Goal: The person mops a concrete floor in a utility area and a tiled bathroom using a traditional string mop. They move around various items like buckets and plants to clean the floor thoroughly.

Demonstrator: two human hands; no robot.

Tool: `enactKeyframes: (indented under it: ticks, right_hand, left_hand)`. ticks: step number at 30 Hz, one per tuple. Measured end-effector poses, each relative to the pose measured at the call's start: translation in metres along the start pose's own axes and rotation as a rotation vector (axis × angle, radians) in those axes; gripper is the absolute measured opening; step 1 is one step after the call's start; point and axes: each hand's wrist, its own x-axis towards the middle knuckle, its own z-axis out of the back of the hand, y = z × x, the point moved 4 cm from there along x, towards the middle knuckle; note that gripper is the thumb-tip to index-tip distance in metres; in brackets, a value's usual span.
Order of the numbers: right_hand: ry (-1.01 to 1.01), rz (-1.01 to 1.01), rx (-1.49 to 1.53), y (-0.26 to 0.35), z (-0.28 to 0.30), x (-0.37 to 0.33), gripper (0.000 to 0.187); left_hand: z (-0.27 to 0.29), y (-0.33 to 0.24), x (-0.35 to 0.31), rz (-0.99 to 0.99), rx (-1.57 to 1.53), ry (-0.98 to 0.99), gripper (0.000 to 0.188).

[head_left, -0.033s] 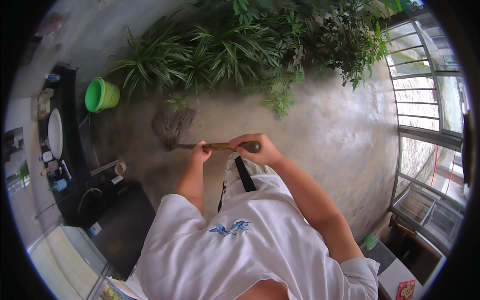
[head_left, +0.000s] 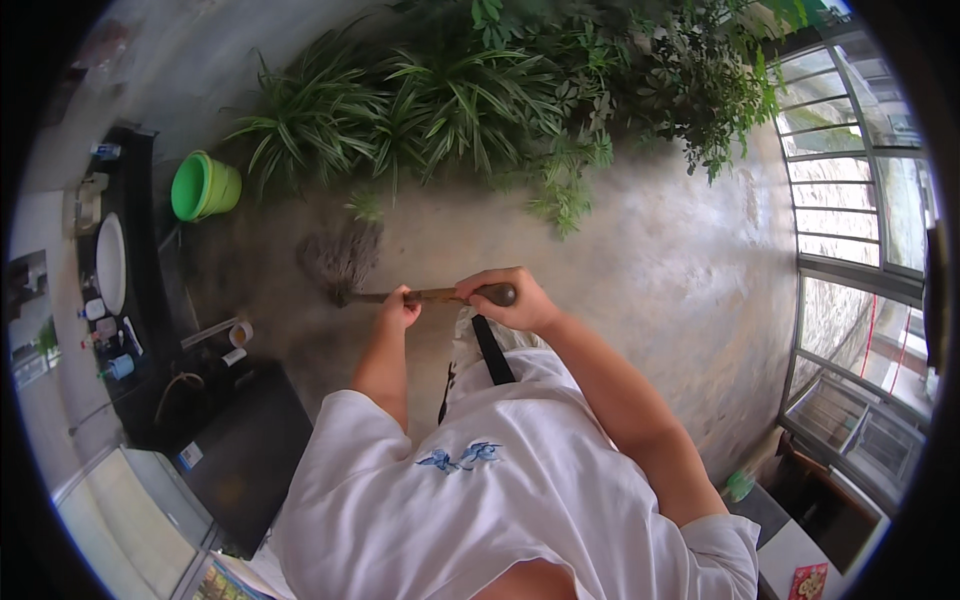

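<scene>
A mop (head_left: 435, 296) with a wooden handle lies crosswise in front of me. Its dark stringy head (head_left: 343, 257) spreads on the floor to the left. My left hand (head_left: 402, 306) is closed around the handle, nearer the mop head. Close to the rounded handle end, my right hand (head_left: 505, 297) wraps over the wood with the knob showing past it.
Leafy potted plants (head_left: 450, 105) line the far side of the concrete floor (head_left: 650, 270). At the left stand green buckets (head_left: 205, 187) and a dark counter with a white basin (head_left: 111, 263). A dark cabinet top (head_left: 245, 455) is near left; barred windows (head_left: 835, 190) run along the right.
The mop head has shifted slightly left and toward me, its strands trailing differently. Both hands keep their grip; the right hand and handle end have moved a little left.
</scene>
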Motion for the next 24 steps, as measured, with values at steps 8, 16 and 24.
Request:
enactKeyframes:
  ticks: [8,16,24]
  right_hand:
    - [0.078,-0.121,-0.031,-0.020,0.022,-0.011,0.016]
    - [-0.009,-0.145,-0.033,-0.025,0.136,-0.059,0.014]
    - [-0.130,-0.083,0.053,-0.031,0.301,-0.177,0.012]
  left_hand:
    - [0.058,0.071,0.005,0.222,0.126,-0.255,0.012]
    - [-0.031,0.185,0.007,0.174,0.159,-0.293,0.008]
    - [-0.163,0.317,0.031,0.016,0.209,-0.020,0.010]
